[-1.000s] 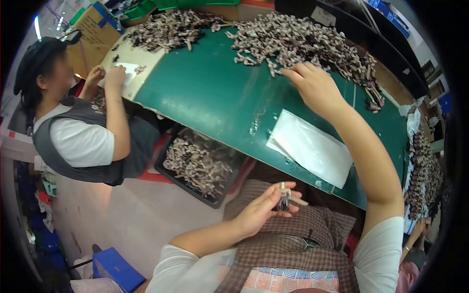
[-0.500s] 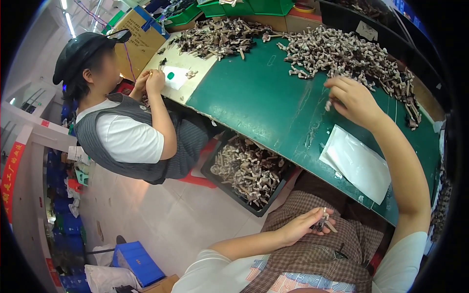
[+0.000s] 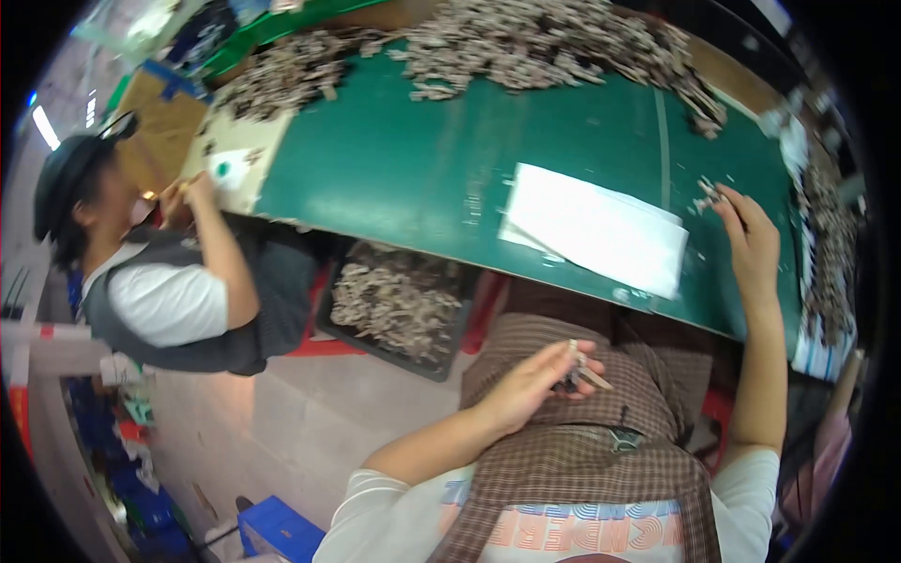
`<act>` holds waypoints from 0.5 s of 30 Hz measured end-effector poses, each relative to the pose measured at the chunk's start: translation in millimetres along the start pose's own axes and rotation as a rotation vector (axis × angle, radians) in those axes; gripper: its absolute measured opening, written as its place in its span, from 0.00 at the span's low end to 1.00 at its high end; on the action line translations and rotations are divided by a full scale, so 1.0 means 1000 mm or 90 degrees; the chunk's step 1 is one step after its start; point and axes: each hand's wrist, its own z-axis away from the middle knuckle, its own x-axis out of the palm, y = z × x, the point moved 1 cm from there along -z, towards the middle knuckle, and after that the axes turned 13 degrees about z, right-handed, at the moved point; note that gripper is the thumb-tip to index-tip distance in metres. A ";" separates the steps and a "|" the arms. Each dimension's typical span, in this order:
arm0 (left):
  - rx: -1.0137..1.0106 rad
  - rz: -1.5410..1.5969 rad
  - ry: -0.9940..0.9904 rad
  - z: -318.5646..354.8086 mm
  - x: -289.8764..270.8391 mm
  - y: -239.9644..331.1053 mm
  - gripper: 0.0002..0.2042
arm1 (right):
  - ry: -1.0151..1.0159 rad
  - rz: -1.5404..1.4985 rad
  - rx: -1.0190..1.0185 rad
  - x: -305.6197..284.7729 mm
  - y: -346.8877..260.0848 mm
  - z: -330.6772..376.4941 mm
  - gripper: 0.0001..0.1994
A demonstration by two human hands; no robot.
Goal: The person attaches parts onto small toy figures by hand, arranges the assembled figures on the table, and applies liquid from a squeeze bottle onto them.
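The person's left hand (image 3: 535, 380) is grasping a small dark-and-pale piece (image 3: 574, 375) between thumb and fingers, above the lap of the checked apron (image 3: 563, 450); a pale, stick-like end is poking out toward the right. The right hand (image 3: 748, 225) is reaching over the right part of the green tabletop (image 3: 375, 169), its fingertips right at some small pale bits (image 3: 706, 190). Blur is hiding whether those fingers are pinching a bit or only touching it, so that cannot be told.

Between the hands and farther up, white sheets (image 3: 596, 230) are lying near the table's front edge. Along the far side, a big heap of small pieces (image 3: 526, 42) is spreading out, with a smaller heap (image 3: 286, 80) to its left. A black tub (image 3: 434, 371) below the table is holding many more.

As for progress, one piece is being handled in the left hand, and plenty of loose ones are remaining in the heaps. Whether the tub's contents are finished cannot be told. At the left, a co-worker (image 3: 160, 291) is sitting with both hands raised near the table.
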 end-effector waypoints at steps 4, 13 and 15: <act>-0.008 -0.038 -0.013 -0.006 0.012 0.004 0.22 | -0.080 -0.154 0.143 0.001 0.019 0.030 0.16; -0.014 -0.043 -0.011 -0.015 0.025 -0.001 0.23 | -0.049 -0.135 -0.011 -0.003 -0.061 0.031 0.08; -0.021 -0.030 -0.034 -0.018 0.021 -0.004 0.22 | -0.087 -0.114 -0.022 0.004 -0.066 0.028 0.07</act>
